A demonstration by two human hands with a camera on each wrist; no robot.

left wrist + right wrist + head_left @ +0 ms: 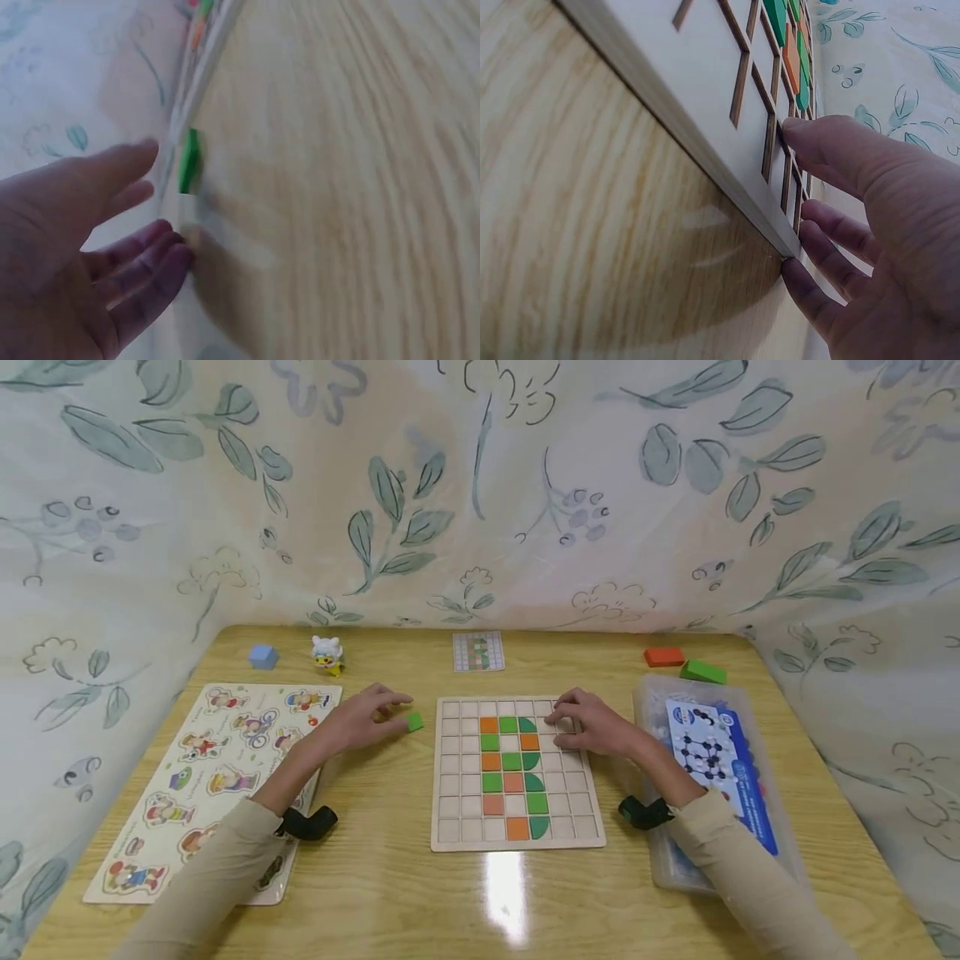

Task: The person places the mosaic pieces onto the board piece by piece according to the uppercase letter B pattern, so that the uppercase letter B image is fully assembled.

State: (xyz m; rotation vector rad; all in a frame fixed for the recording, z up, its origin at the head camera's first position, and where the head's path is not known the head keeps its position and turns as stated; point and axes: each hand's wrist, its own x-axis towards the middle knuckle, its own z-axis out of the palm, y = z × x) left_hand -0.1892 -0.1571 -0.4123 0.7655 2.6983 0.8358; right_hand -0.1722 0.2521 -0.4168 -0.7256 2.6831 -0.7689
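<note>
On the wooden bench a pale grid board lies flat in the middle, its cells part filled with orange and green tiles in a column pattern. The left hand hovers just left of the board with its fingers loosely spread and holding nothing — the left wrist view shows the palm wide and the fingers relaxed. A small green tile lies on the bench just beyond those fingertips, close to the board's left edge; whether a fingertip touches it cannot be told, and the left wrist view is blurred, showing the tile as a green sliver near the board's rim. The right hand rests on the far right part of the board, fingers fairly straight and lying over the cells, with nothing held — in the right wrist view the fingers press against the board's surface and edge. To the left lies a picture puzzle board with cartoon figures; beyond it stand a blue cube and a small white toy figure. A small pattern card lies at the far middle of the bench. At the right is a clear plastic box, and beyond it an orange block and a green block.
</note>
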